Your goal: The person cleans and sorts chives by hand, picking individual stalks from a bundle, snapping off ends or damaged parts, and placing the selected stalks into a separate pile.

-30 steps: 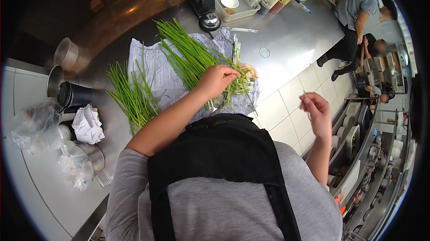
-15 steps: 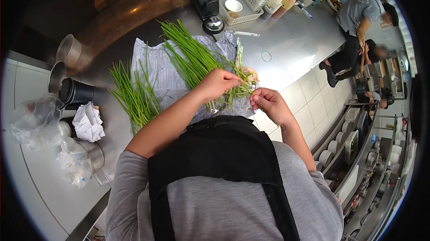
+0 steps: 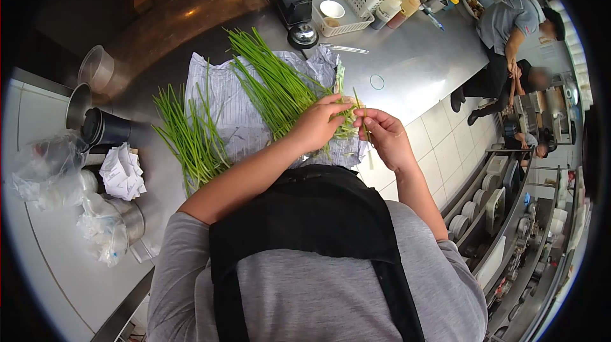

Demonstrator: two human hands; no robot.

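Observation:
Long green stalks (image 3: 270, 81) lie in a thick bunch on crumpled grey paper (image 3: 245, 135), their pale ends toward my hands. A smaller bunch of green stalks (image 3: 191, 135) rests at the paper's left side. My left hand (image 3: 320, 122) is over the pale ends of the large bunch, with thumb and fingers bent together; what is between them is too small to make out. Close to its right, my right hand (image 3: 386, 137) pinches a thin green stalk (image 3: 358, 97) that points upward. Pale trimmings (image 3: 347, 125) lie beneath and between the hands.
At the back are a black tape dispenser (image 3: 296, 1), a metal bell (image 3: 303, 35), a white basket (image 3: 347, 24) and sauce bottles (image 3: 386, 10). Cups and plastic bags (image 3: 48, 167) stand at left. Two people (image 3: 506, 27) are at upper right, near shelves (image 3: 503, 208).
My right hand has come in from the far right to beside my left hand. It now holds a stalk upright. My left hand has shifted slightly, its fingers reaching toward the right hand.

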